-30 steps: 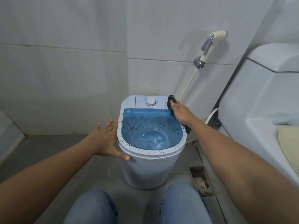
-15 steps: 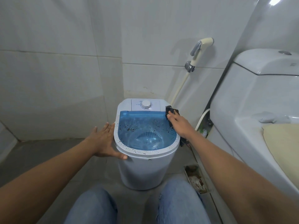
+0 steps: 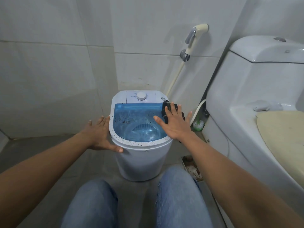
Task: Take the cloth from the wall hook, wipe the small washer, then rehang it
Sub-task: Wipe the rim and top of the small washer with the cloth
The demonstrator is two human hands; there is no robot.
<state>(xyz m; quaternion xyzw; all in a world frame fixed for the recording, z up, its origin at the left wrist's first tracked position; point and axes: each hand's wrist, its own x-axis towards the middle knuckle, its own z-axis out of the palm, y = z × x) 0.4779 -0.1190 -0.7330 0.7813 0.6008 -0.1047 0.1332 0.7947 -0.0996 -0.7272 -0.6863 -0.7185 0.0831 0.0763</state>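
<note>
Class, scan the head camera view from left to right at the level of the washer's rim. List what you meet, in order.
Left hand → small washer → right hand pressing the dark cloth → toilet brush → toilet.

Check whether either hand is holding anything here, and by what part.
Nothing is gripped. The right hand lies flat, fingers spread, pressing the dark cloth onto the washer rim at its right rear corner. The left hand braces the washer's left side.
</note>
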